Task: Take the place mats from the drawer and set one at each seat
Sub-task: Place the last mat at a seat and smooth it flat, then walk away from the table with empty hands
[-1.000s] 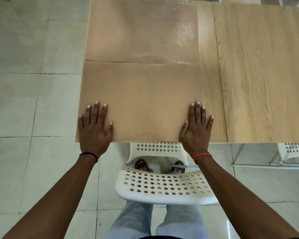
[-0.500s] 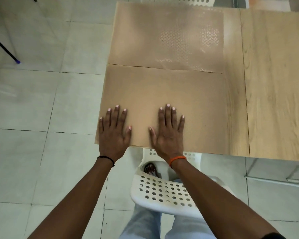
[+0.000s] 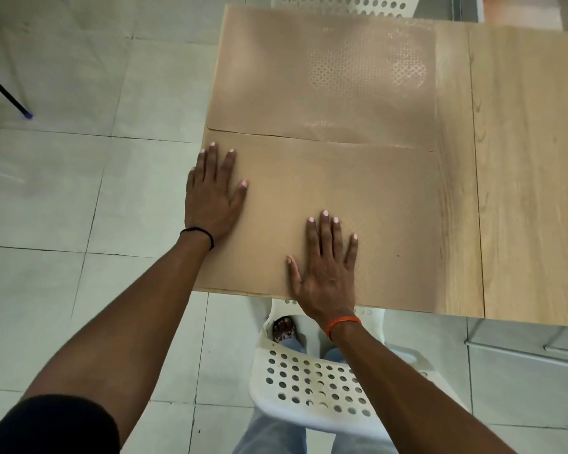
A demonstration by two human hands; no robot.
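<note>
Two tan place mats lie flat on the wooden table (image 3: pixel 525 178), one behind the other. The near mat (image 3: pixel 384 217) reaches the table's front edge; the far mat (image 3: pixel 276 80) shows a shiny diamond pattern on its right half. My left hand (image 3: pixel 212 194) lies flat, fingers straight, on the near mat's left edge. Flat on the same mat near its front edge rests my right hand (image 3: pixel 327 267), fingers spread. Neither hand grips anything.
A white perforated chair (image 3: pixel 312 385) stands tucked at the table's front edge, between me and the table. Another white chair (image 3: pixel 348 3) shows at the far side. A seam splits the tabletop on the right. Pale tiled floor (image 3: pixel 79 191) lies to the left.
My left hand slid forward along the near mat's left edge. My right hand moved from the mat's right side towards its middle and stays flat near the front edge.
</note>
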